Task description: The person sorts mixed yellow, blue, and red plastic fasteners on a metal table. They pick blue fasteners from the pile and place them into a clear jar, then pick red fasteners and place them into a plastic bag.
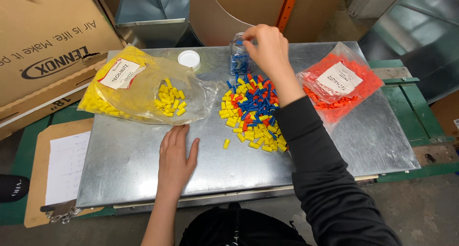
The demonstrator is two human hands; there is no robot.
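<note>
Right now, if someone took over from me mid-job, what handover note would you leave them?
Right hand: over the mouth of the clear jar, fingers pinched; whether it holds anything is hidden.
Left hand: flat on the metal sheet, holding nothing.
Things: mixed pile of connectors at centre, one yellow stray near it; white lid off, behind the yellow bag; orange bag on the right.
Done: some blue pieces are in the jar.
Left: blue ones remain in the pile.
</note>
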